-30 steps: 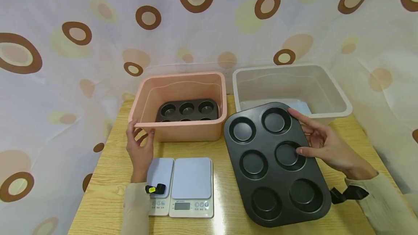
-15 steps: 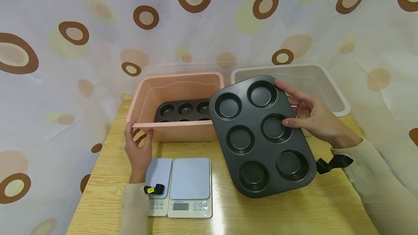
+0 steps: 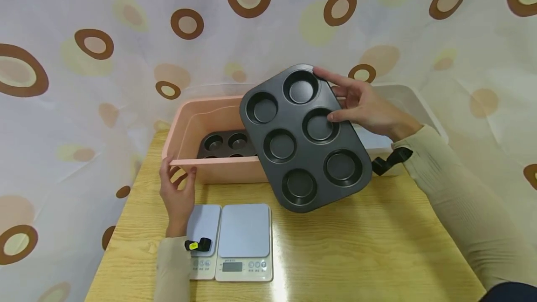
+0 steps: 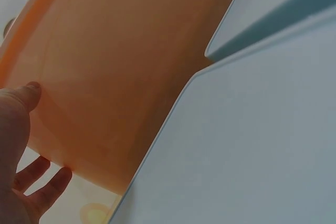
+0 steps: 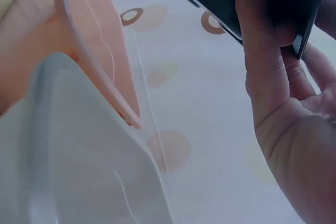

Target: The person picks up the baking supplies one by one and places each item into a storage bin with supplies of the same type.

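My right hand [image 3: 369, 108] grips a dark six-cup muffin pan [image 3: 299, 139] by its right edge, thumb in a cup and fingers along the side. The pan is tilted, cups facing me, and overlaps the right part of the pink bin [image 3: 226, 171] in the head view. Inside that bin lies a second dark muffin pan [image 3: 238, 141], partly hidden. At the bin's front left corner my left hand [image 3: 178, 199] holds the rim between fingers and thumb. The left wrist view shows the thumb [image 4: 32, 94] against the bin's outer wall [image 4: 115, 77].
A pale grey bin [image 3: 423, 106] stands to the right of the pink one, with something light blue inside, partly behind my right arm. Two kitchen scales [image 3: 244, 232] lie side by side on the wooden table [image 3: 335, 255] in front. A patterned cloth [image 3: 268, 41] hangs behind.
My right hand has lifted the muffin pan and carried it left and back, from in front of the grey bin to over the pink bin's right part. The left hand stays on the rim.
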`<state>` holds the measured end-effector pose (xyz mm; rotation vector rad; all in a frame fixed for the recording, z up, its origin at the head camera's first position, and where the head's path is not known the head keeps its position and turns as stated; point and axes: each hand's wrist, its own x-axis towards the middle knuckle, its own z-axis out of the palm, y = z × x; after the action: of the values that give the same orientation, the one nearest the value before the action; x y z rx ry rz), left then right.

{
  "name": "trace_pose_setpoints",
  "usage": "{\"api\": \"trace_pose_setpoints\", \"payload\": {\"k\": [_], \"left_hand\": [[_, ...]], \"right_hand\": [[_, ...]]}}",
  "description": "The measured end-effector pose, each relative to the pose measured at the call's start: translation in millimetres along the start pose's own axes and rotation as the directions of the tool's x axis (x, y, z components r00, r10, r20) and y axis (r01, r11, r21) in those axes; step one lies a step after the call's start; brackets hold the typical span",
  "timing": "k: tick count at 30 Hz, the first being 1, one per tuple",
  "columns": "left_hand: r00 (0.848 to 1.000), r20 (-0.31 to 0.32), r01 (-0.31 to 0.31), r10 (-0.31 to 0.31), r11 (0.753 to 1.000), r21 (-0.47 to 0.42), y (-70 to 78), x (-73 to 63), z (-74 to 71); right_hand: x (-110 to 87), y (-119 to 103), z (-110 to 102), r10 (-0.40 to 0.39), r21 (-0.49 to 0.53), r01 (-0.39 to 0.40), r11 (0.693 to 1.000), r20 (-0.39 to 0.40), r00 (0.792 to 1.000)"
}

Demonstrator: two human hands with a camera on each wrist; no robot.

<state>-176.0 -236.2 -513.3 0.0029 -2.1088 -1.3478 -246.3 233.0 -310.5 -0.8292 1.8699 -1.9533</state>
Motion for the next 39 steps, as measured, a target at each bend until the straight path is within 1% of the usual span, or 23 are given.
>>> {"api": "trace_pose_setpoints", "payload": {"k": [5, 10, 13, 18, 23, 25, 27, 30, 33, 36, 39], "left_hand": [[1.000, -0.001, 0.002, -0.002, 1.000, 0.001, -2.6, 1.6, 1.6], [1.000, -0.021, 0.018, -0.018, 1.000, -0.003, -2.9, 0.3, 1.1], [1.000, -0.019, 0.012, -0.012, 1.000, -0.008, -1.2, 0.0, 0.6], [1.000, -0.026, 0.002, -0.002, 1.000, -0.012, -0.4, -0.9, 1.2], [1.000, -0.025, -0.011, 0.011, 1.000, -0.006, -2.7, 0.2, 4.2], [1.000, -0.020, -0.011, 0.011, 1.000, -0.009, -3.2, 0.6, 5.5], [1.000, -0.019, -0.008, 0.007, 1.000, -0.009, -3.2, 1.1, 6.5], [1.000, -0.021, -0.002, 0.001, 1.000, -0.015, -3.9, 1.5, 6.0], [1.000, -0.021, 0.004, -0.004, 1.000, -0.010, -4.1, 0.8, 6.2], [1.000, -0.003, 0.002, -0.002, 1.000, -0.003, -3.8, 0.3, 5.7], [1.000, -0.010, 0.002, -0.002, 1.000, 0.007, -3.0, -1.6, 2.9]], "right_hand": [[24.4, -5, -7, 0.059, -0.055, -0.062, 0.997, -0.051, 0.997], [44.0, -4, -11, 0.118, -0.008, -0.119, 0.993, -0.082, 0.990], [55.6, -7, -12, 0.142, -0.009, -0.144, 0.990, -0.110, 0.984], [77.0, -20, -11, 0.139, -0.098, -0.152, 0.984, -0.123, 0.983], [95.0, -38, -12, 0.093, -0.178, -0.115, 0.977, -0.128, 0.987], [100.7, -44, -13, 0.083, -0.208, -0.111, 0.972, -0.140, 0.987], [105.9, -49, -12, 0.077, -0.256, -0.113, 0.960, -0.146, 0.986], [115.0, -51, -7, 0.061, -0.324, -0.100, 0.941, -0.127, 0.990], [123.2, -48, 0, 0.048, -0.392, -0.075, 0.917, -0.078, 0.996], [130.7, -42, 8, 0.047, -0.439, -0.057, 0.897, -0.036, 0.998], [140.3, -32, 17, 0.044, -0.462, -0.031, 0.886, 0.019, 0.999]]}}
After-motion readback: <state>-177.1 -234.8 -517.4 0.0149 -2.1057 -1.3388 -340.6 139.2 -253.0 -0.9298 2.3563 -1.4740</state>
